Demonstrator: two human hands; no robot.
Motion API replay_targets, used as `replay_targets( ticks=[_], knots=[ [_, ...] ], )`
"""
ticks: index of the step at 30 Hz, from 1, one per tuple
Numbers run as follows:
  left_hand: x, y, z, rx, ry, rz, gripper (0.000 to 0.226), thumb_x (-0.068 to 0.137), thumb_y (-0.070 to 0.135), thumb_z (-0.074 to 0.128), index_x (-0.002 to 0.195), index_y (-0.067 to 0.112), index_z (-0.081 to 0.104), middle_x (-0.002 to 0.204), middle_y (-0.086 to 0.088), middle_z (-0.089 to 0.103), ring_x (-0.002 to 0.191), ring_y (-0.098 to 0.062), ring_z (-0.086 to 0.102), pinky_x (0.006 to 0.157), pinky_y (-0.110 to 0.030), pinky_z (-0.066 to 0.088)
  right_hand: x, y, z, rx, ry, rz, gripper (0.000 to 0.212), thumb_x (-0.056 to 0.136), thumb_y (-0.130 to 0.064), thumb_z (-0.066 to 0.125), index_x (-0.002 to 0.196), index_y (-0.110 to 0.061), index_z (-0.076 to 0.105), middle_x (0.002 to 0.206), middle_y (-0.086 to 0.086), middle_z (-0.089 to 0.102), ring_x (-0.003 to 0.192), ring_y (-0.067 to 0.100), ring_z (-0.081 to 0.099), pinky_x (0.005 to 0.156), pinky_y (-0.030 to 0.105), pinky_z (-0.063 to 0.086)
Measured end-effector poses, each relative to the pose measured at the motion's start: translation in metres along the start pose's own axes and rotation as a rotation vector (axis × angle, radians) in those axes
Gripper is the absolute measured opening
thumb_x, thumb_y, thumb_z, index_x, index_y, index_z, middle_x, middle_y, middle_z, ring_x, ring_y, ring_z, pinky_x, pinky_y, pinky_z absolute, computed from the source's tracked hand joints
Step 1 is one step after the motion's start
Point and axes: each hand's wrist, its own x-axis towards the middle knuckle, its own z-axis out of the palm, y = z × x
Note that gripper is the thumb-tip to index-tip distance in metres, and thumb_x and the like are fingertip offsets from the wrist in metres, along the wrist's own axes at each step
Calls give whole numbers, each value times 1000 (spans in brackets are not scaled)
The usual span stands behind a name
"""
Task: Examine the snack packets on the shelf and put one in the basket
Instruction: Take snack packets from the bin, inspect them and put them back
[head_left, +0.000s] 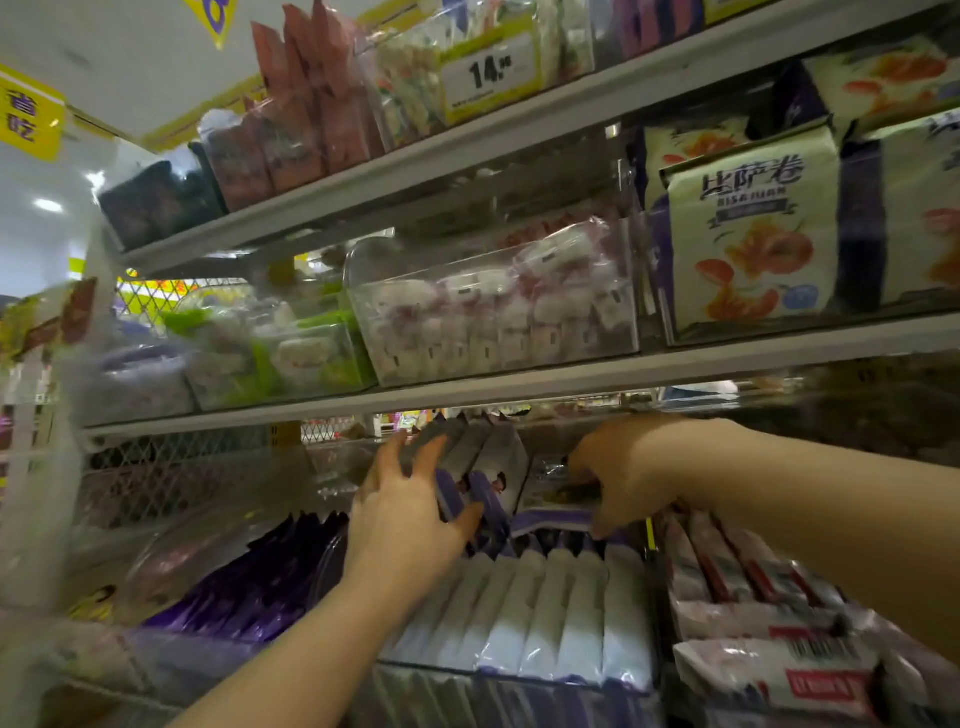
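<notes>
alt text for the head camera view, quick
Two bare hands work a shop display: the left hand presses against upright purple-and-white packets while the right hand grips one packet beside them. Stocked shelves rise above.

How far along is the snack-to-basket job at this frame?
Done: nothing visibly; no basket is in view. In hand: the left hand rests on upright purple-and-white packets, while the right hand grips a flat packet. Left: choosing one and putting it in the basket.
</notes>
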Motion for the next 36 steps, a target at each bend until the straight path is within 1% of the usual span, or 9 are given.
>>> replay_targets(
  ticks=[3,6,9,12,16,21,26,32,36],
  knots=[
    [21,-4,12,-128,-159,-109,98,72,66,68,150,39,15,158,-6,-1,131,-39,43,101,-43,44,15,-3,5,-28,-54,-18,72,73,-57,71,131,-20,52,125,2,59,107,25,58,94,39,50],
    [34,0,22,-108,-145,-132,105,63,75,66,149,37,19,153,-6,2,135,-40,35,106,-43,40,24,-3,11,3,-104,-38,74,72,-56,73,134,-22,50,127,1,57,111,25,56,96,38,48],
    [35,10,31,-116,-117,-60,108,49,82,56,145,45,23,144,6,6,122,-36,49,99,-44,46,29,0,13,64,-91,-84,59,81,-45,70,133,-22,51,127,1,57,111,22,56,93,31,46],
    [35,14,42,-246,-120,-28,102,50,74,52,144,46,25,144,13,10,109,-28,59,95,-44,50,32,0,20,145,49,-101,43,88,-33,64,128,-18,57,123,3,62,105,22,59,85,27,46],
    [39,16,45,-278,-92,-44,86,65,56,67,143,44,32,141,0,36,110,-28,57,93,-46,50,29,4,26,313,247,-106,25,86,-30,65,107,-18,70,102,1,69,88,17,63,75,25,51],
    [36,19,40,-371,-24,-82,83,60,49,69,138,40,42,139,-1,43,109,-29,58,90,-46,51,28,2,22,301,338,-183,4,84,-18,66,86,-18,68,75,-8,55,72,11,51,55,11,36],
    [32,33,33,-464,57,-79,82,55,54,65,133,36,49,136,0,45,117,-27,55,94,-46,49,14,8,18,248,463,-102,20,87,-9,56,93,-23,68,102,1,64,94,20,61,83,36,52],
    [19,81,40,-626,50,-35,85,51,62,62,131,35,52,130,1,48,111,-25,58,94,-42,50,-14,24,13,185,382,25,38,83,-7,53,113,-29,62,123,-2,58,109,21,57,91,34,49],
    [29,80,48,-582,-106,-5,99,68,48,79,148,35,24,151,2,9,138,-29,34,107,-34,36,-20,27,12,288,255,22,48,87,-26,56,134,-32,45,131,1,54,109,18,50,89,27,44]
  ],
)
